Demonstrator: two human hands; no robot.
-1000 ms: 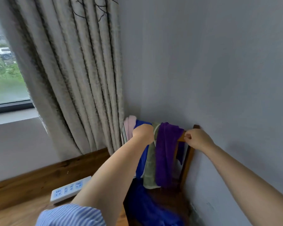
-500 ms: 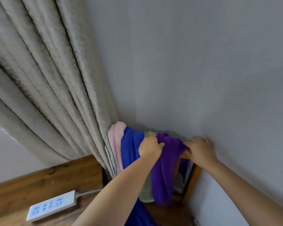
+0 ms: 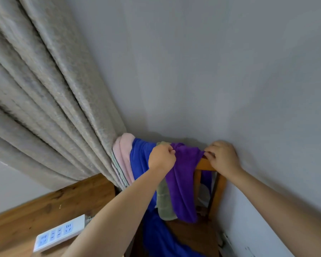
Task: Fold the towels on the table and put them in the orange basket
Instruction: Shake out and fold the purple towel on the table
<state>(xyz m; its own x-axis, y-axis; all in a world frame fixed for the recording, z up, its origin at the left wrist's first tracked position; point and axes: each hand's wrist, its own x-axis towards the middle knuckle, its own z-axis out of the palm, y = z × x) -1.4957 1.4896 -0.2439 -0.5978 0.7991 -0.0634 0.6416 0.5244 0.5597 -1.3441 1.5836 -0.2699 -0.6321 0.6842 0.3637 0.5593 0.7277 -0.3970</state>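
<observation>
Several towels hang over the top rail of a wooden chair (image 3: 206, 165) against the grey wall. A purple towel (image 3: 183, 182) drapes over the rail. My left hand (image 3: 161, 158) pinches its top left edge, and my right hand (image 3: 222, 157) pinches its top right corner at the rail. Beside it hang a grey-green towel (image 3: 164, 203), a blue towel (image 3: 140, 158) and a pink towel (image 3: 124, 154) with a striped one at the far left. No basket or table is in view.
A heavy beige curtain (image 3: 54, 108) hangs at the left and touches the pink towel. A white power strip (image 3: 59, 233) lies on the wooden floor (image 3: 26, 219) at the lower left. More blue cloth (image 3: 159, 238) lies on the chair seat. The wall is close on the right.
The view has tilted up and moved closer to the chair. Both hands have closed in on the purple towel's top edge, the left one shifting right from the blue towel.
</observation>
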